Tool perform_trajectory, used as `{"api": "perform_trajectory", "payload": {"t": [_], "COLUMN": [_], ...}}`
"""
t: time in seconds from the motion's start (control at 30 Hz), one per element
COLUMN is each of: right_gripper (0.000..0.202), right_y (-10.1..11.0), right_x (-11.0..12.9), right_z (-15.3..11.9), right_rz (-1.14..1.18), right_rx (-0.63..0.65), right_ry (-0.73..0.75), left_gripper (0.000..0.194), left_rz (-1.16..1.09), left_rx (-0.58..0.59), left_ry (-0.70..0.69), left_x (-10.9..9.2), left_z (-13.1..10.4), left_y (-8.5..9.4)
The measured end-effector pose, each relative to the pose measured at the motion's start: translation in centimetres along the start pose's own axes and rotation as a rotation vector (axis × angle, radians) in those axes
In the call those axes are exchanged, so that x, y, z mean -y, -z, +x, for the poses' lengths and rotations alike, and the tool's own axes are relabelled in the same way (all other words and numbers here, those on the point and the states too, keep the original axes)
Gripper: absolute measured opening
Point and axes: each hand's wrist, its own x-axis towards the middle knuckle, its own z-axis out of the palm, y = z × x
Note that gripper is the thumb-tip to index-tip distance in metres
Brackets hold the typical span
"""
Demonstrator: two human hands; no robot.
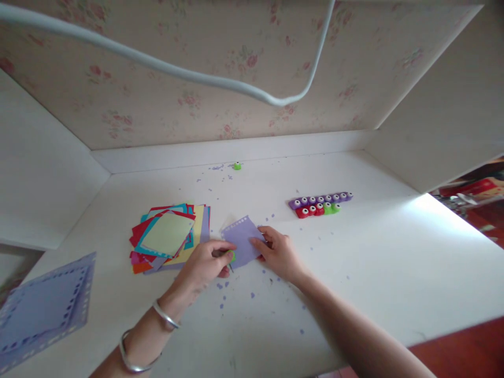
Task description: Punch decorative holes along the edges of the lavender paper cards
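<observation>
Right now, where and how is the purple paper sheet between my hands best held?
I'd hold the purple paper sheet by its right edge, from the right, thumb on top, as your right hand does: its far edge has a row of holes and the green paper punch sits at its left edge.

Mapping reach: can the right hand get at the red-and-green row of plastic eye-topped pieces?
Probably yes: nothing bulky shows between the right hand and that row, though it would likely need to release the purple paper sheet first.

White tabletop (378, 278): coloured papers (169, 233), eye-topped pieces (320, 199) (plus purple scraps (252, 295)).
</observation>
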Motion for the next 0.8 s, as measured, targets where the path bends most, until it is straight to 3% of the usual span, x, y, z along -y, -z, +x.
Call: {"api": "perform_trajectory", "payload": {"t": [0.23,0.4,0.53,0.8], "right_gripper": [0.024,0.026,0.027,0.023], "right_y": [-0.2,-0.1,0.0,0.1], "right_x": [-0.1,-0.1,0.0,-0.3], "right_z": [-0.1,0.0,-0.1,0.3], "right_rz": [0.016,-0.014,-0.014,0.061], "right_rx": [0.018,0.025,0.025,0.001], "right_ry": [-0.01,0.007,0.015,-0.025], "left_gripper": [0.024,0.022,0.018,0.033], "left_rz": [-0.057,-0.063,-0.096,-0.11], "left_rx": [0.069,0.058,0.039,-0.041], "left_ry": [0.11,0.081,0.02,-0.099], "left_x": [-1.3,-1.2,-0.4,2.0], "left_z": [0.5,0.3,-0.6,-1.5], "left_y": [0.2,0.4,0.3,0.9]}}
